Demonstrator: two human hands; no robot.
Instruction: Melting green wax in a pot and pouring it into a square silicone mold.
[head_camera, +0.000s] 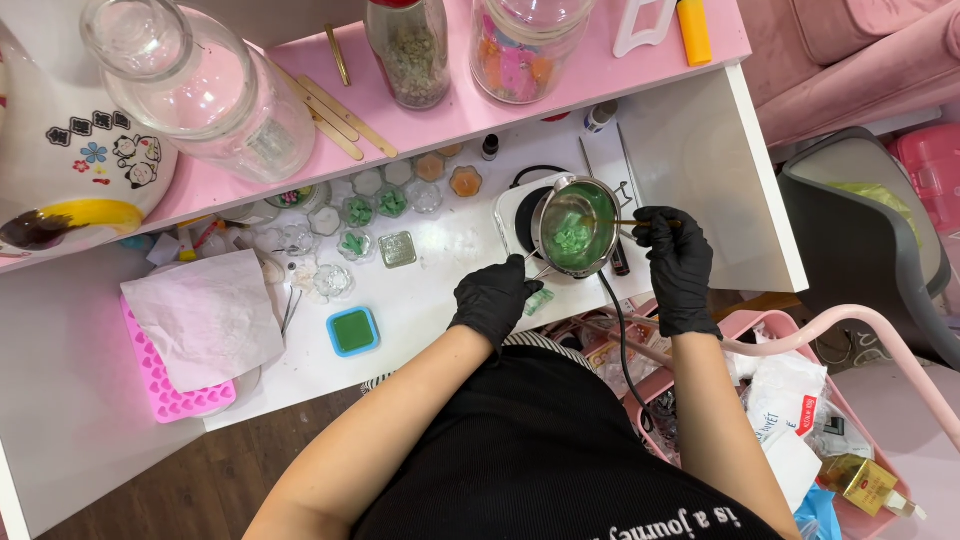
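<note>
Both of my black-gloved hands work at a small steel melting pot (575, 228) holding green wax, which sits on a white electric hot plate (512, 215) on the white desk (440, 300). My left hand (493, 298) is curled shut around the pot's handle at the near edge, steadying it. My right hand (676, 255) pinches a thin wooden stick (612, 221) whose tip reaches into the green melt. A black power cord (618, 330) runs from the plate down between my arms. Left of the pot, small clear moulds (360, 212) with green and orange fills stand in rows; a square blue-rimmed green mould (353, 331) lies nearer me. Farther left, crumpled white tissue (205, 318) covers a pink silicone heart mould (175, 397). Glass jars (205, 85) line the pink shelf (440, 115) above.
</note>
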